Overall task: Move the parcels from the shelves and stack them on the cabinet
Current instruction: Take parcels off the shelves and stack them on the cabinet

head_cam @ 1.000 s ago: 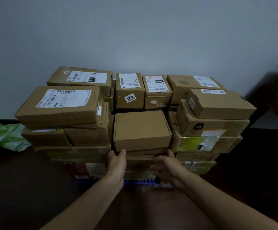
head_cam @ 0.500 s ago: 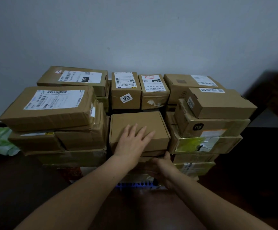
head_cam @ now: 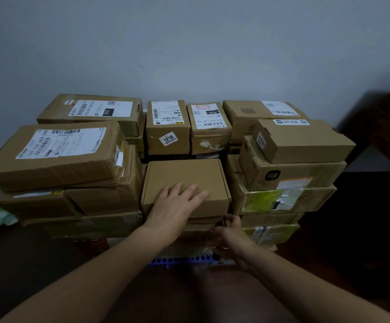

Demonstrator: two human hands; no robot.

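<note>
Middle column of the pile on the dark cabinet top. The plain box, which has no label, sits uppermost at the front, close between the left stack and the right stack.

Its long axis runs side to side, parallel to the wall; its short side runs away from us.

The left hand lies flat on the lid, fingers straight and spread, pointing up and to the right. It presses and does not clasp.

The right hand is lower, at the box's front right bottom corner. Its fingers are curled against the front edge of a flat box beneath. We cannot tell whether they actually clamp it.

We judge the left hand to be the nearer one, steadying the plain box from above. Any shove to square it would go straight back along the short side, toward the labelled boxes behind.
</note>
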